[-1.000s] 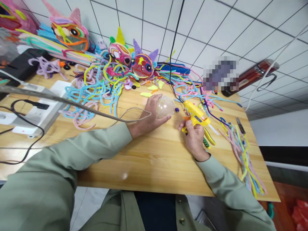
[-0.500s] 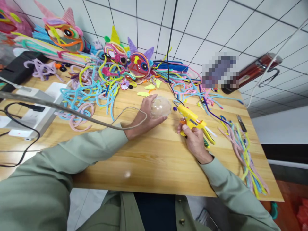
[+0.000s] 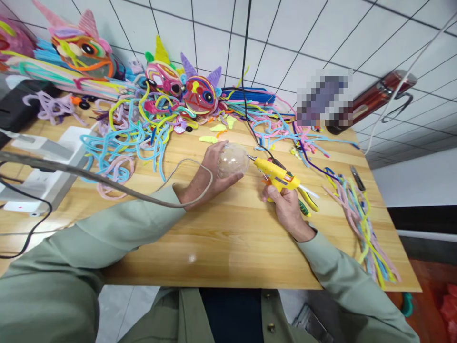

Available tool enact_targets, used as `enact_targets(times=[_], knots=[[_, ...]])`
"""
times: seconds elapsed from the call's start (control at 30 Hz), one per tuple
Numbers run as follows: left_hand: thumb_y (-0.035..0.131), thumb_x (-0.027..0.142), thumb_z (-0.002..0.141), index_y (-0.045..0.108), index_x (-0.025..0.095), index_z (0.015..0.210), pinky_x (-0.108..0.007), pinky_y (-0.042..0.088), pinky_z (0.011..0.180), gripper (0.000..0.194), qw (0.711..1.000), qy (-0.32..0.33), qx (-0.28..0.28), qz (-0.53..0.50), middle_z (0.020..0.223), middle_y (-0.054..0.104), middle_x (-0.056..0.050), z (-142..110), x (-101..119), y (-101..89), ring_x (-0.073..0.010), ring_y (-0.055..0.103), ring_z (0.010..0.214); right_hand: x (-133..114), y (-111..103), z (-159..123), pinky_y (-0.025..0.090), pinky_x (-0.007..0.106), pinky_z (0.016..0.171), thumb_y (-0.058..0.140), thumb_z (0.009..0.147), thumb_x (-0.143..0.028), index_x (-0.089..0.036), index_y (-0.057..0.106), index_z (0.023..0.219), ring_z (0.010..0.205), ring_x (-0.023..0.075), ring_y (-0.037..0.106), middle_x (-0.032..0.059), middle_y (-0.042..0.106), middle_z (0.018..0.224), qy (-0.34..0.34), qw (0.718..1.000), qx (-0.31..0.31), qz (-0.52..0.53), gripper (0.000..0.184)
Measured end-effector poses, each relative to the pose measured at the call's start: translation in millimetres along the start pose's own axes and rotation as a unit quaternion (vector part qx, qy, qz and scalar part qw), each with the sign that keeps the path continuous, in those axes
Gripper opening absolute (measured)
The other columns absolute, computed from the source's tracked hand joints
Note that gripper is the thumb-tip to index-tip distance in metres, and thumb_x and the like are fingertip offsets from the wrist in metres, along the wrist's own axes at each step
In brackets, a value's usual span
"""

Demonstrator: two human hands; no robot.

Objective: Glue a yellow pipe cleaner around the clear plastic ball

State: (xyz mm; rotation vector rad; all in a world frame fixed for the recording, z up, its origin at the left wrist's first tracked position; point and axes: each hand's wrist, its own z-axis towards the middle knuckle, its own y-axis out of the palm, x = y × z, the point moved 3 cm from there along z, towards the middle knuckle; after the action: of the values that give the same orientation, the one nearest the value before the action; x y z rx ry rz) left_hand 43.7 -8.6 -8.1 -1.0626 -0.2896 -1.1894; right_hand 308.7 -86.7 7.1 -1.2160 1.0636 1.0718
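Note:
My left hand (image 3: 204, 177) is wrapped around a clear plastic ball (image 3: 233, 161), held just above the wooden table (image 3: 221, 238). In my right hand (image 3: 285, 206) I grip a yellow glue gun (image 3: 274, 172) by its handle. The gun's metal nozzle touches the right side of the ball. A black cord (image 3: 245, 71) runs up from the gun toward the wall.
A heap of coloured pipe cleaners (image 3: 135, 133) and finished fuzzy fish figures (image 3: 198, 95) fills the back of the table. More pipe cleaners (image 3: 360, 224) lie along the right edge, with pliers (image 3: 309, 202) under the gun. A white power strip (image 3: 46, 183) and cables sit at left.
The glue gun has swung left until its nozzle met the ball. My left hand with the ball shifted slightly left and closer to me.

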Motion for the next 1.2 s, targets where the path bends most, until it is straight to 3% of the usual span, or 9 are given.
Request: enact_targets(times=[0.2,0.37,0.53,0.83,1.07,1.2], knots=[[0.094,0.073,0.097,0.035,0.025,0.177,-0.067,0.048,0.145,0.110,1.000,-0.018,-0.001,-0.015,0.179,0.054,-0.024,0,-6,1.8,-0.0448,0.055,0.171,-3,0,1,0.056,0.037,0.065,0.087,0.090,-0.088,-0.026,0.074,0.078,0.063,0.0189,0.059,0.0003,0.065,0.065,0.020,1.000,0.000,0.008,0.065],[0.092,0.070,0.101,0.035,0.027,0.176,-0.066,0.050,0.144,0.103,0.999,-0.032,0.012,-0.024,0.177,0.056,-0.023,-4,-5,1.0,-0.0444,0.057,0.170,-3,1,1,0.056,0.036,0.064,0.092,0.087,-0.086,-0.025,0.080,0.092,0.062,0.0183,0.058,0.0002,0.069,0.071,0.033,0.999,0.010,0.022,0.062],[0.086,0.070,0.106,0.032,0.026,0.178,-0.067,0.049,0.145,0.100,1.000,-0.022,0.001,-0.019,0.180,0.052,-0.025,-8,-2,-1.9,-0.0440,0.053,0.173,-5,3,1,0.057,0.036,0.062,0.092,0.086,-0.086,-0.027,0.075,0.077,0.067,0.0184,0.061,0.0065,0.079,0.089,0.027,0.999,-0.004,0.023,0.062],[0.094,0.073,0.098,0.031,0.028,0.179,-0.067,0.049,0.144,0.112,0.999,-0.028,-0.007,-0.023,0.180,0.053,-0.024,-5,-10,-0.2,-0.0444,0.055,0.171,0,2,0,0.055,0.035,0.061,0.090,0.089,-0.086,-0.026,0.074,0.076,0.065,0.0193,0.061,0.0036,0.072,0.074,0.023,1.000,-0.004,0.012,0.063],[0.093,0.072,0.099,0.034,0.025,0.177,-0.065,0.050,0.143,0.109,0.999,-0.029,-0.012,-0.024,0.178,0.056,-0.024,-4,-11,-1.2,-0.0438,0.057,0.169,-7,5,0,0.053,0.035,0.061,0.089,0.088,-0.089,-0.026,0.069,0.072,0.060,0.0173,0.054,-0.0004,0.062,0.063,0.023,0.999,-0.018,0.028,0.068],[0.093,0.073,0.099,0.034,0.028,0.178,-0.067,0.050,0.143,0.108,0.999,-0.029,-0.010,-0.027,0.179,0.055,-0.023,-3,-11,-1.3,-0.0442,0.056,0.170,-9,6,0,0.056,0.036,0.062,0.090,0.089,-0.087,-0.027,0.077,0.084,0.061,0.0181,0.055,-0.0011,0.062,0.066,0.022,0.999,-0.015,0.036,0.062]])
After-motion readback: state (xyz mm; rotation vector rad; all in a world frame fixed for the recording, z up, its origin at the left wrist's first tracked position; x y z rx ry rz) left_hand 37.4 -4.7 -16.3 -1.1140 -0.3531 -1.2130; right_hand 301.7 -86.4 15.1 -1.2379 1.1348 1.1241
